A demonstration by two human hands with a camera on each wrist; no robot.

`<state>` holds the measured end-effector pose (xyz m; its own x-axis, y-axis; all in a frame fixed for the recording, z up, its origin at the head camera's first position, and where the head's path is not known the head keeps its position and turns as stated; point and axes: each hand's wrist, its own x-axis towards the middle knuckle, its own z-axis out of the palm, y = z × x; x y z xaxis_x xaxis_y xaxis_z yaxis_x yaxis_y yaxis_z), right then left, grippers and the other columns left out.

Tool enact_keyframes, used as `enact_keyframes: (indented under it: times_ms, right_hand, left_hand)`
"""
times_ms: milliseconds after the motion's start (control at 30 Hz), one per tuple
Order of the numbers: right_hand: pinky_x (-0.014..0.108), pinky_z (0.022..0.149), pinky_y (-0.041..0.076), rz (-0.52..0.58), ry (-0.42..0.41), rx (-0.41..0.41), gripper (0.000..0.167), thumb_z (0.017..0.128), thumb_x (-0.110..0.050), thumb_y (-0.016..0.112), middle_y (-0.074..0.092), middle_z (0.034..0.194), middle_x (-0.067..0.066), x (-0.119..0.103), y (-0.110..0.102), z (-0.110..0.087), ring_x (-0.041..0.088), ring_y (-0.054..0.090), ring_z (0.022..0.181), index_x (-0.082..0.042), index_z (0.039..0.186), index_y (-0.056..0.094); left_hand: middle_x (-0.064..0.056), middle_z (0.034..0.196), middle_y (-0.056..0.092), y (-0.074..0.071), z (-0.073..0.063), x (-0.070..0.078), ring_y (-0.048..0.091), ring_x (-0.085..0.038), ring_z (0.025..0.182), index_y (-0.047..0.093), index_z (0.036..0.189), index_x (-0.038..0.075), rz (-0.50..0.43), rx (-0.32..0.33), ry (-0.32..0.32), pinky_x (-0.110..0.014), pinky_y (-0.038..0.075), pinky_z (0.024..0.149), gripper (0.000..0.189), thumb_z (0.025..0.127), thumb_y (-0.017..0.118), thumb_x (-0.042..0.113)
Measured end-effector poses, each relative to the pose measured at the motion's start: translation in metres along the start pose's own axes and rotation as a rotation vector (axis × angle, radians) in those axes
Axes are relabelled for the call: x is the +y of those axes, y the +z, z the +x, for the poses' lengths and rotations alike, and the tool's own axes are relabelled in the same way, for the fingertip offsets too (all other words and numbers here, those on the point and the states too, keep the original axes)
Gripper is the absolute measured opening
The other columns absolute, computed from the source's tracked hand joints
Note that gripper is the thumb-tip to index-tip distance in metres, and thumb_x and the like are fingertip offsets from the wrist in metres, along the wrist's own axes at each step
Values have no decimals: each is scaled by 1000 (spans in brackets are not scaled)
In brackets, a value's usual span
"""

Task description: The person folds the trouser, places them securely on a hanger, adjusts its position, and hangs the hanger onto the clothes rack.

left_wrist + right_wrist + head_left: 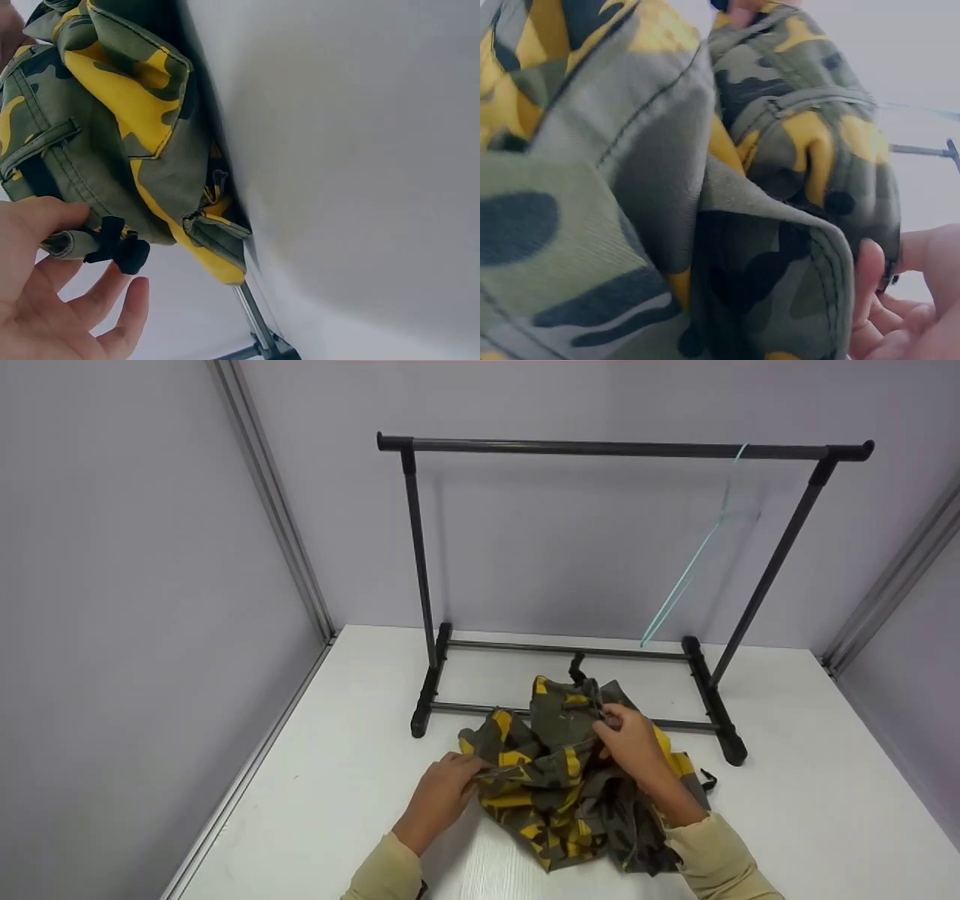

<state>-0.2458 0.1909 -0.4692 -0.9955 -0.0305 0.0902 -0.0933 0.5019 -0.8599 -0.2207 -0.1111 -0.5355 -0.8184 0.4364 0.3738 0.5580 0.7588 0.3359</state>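
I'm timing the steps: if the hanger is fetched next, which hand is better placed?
Probably the right hand: it is nearer the hanger, which hangs toward the right end of the rail. Both hands hold the garment, so the left hand might need to support it alone.

Room on both flanks, a frame across the back.
Bare table lies open left of the camouflage garment out to the left wall, and right of it toward the right wall. Beyond the cloth, the rack's left post and right post bound a wide opening beneath the top bar; the thin hanger dangles within its right part. Low down, the front rail and rear rail cross the way, the garment's bulk covering the front one's middle.
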Motion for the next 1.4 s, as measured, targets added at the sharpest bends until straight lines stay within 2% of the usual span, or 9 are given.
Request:
enact_keyframes:
  times_ms: [133,233,433,633,733,800,900,1200,1400]
  right_hand:
    - [31,64,51,84,48,-10,56,93,-17,54,64,88,18,-1,-3,-10,22,60,56,5,140,34]
    - [32,62,53,167,91,-46,62,93,-17,52,59,67,12,-4,-1,-19,24,61,56,4,144,23]
    - [38,58,54,386,145,-137,75,92,-12,51,58,71,10,-10,12,-34,29,62,61,3,146,2]
    - [39,63,54,485,147,-152,76,91,-11,53,57,79,10,-7,19,-40,28,63,65,4,146,4]
    - [41,64,54,515,142,-147,57,91,-8,51,58,80,12,-1,17,-42,28,63,65,9,138,25]
    - [43,64,54,528,140,-136,36,92,-6,49,54,77,12,2,14,-44,29,63,65,9,122,37]
    - [44,64,54,553,148,-116,17,92,-4,48,49,75,11,5,13,-47,29,62,66,7,102,40]
    - [41,71,54,577,190,-186,38,92,-14,54,61,97,15,0,24,-48,27,65,82,5,122,39]
    - [41,71,54,657,193,-139,33,92,-10,53,61,94,15,2,26,-50,27,65,81,6,117,39]
  left_hand:
    - [6,110,63,1,-5,0,56,-17,101,65,108,19,28,-54,-15,-41,46,78,24,85,68,12]
    - [7,124,55,-1,-6,6,48,-18,114,57,124,20,-40,-116,-18,-46,37,87,39,86,64,12]
    - [11,136,42,-2,1,39,38,-10,125,39,140,22,-202,-236,97,-50,23,95,56,90,61,35]
    - [15,125,51,15,8,62,46,-8,114,50,131,30,-52,-289,159,-46,30,91,44,89,62,35]
    - [14,115,56,20,8,65,50,-9,106,59,121,29,4,-256,165,-42,36,87,35,87,67,26]
    - [13,108,59,21,8,66,53,-9,101,63,113,26,20,-212,169,-39,40,84,28,85,69,23]
    - [12,104,61,23,10,69,55,-10,96,65,107,24,63,-160,185,-37,43,81,23,85,68,31]
    - [11,102,58,24,19,77,54,-11,93,64,104,23,118,-156,166,-41,43,80,28,80,74,31]
    - [10,102,60,18,20,68,56,-12,92,64,103,20,134,-50,162,-39,45,78,28,78,76,25]
